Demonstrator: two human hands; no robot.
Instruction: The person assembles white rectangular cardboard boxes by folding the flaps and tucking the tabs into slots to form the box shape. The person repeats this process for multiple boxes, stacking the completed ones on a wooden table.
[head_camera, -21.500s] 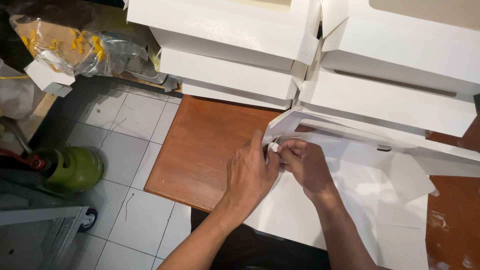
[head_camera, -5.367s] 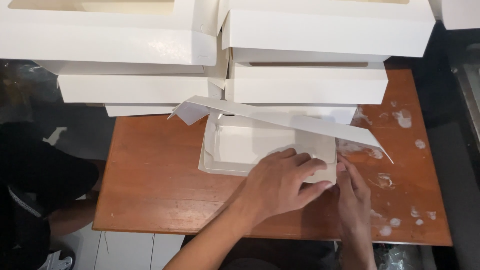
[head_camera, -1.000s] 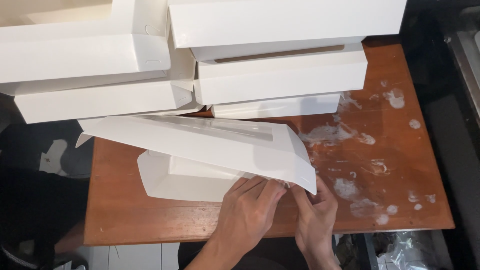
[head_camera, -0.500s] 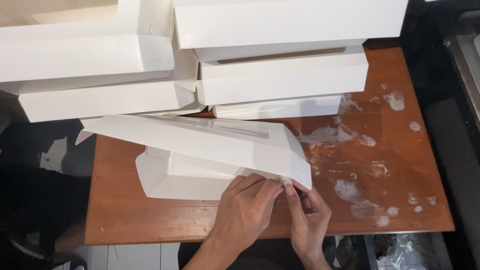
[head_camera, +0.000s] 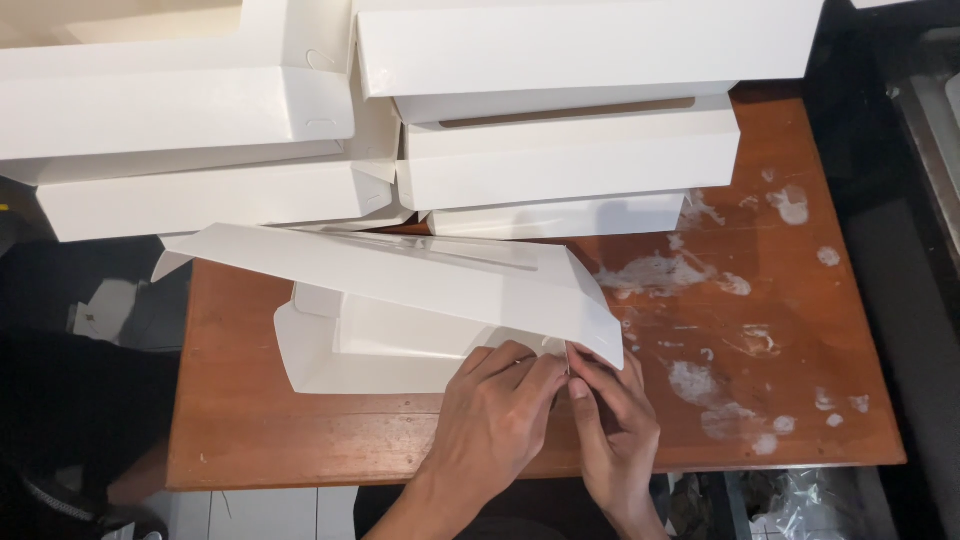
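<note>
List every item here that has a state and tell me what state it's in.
Box being folded: half assembled, lid raised and tilted, one side flap still out flat.
Left hand: fingertips pressing the box's near right corner.
Right hand: pinching the same corner.
Stacked boxes: assembled, closed, piled along the far edge.
Table: wooden top, smeared with white patches on the right.

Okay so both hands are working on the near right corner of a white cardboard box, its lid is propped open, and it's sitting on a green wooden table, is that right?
Not quite: the table is reddish-brown wood with white smears, not green, as the head view shows. The rest holds: the left hand and right hand meet at the near right corner of the white cardboard box, and its lid is propped open.
</note>
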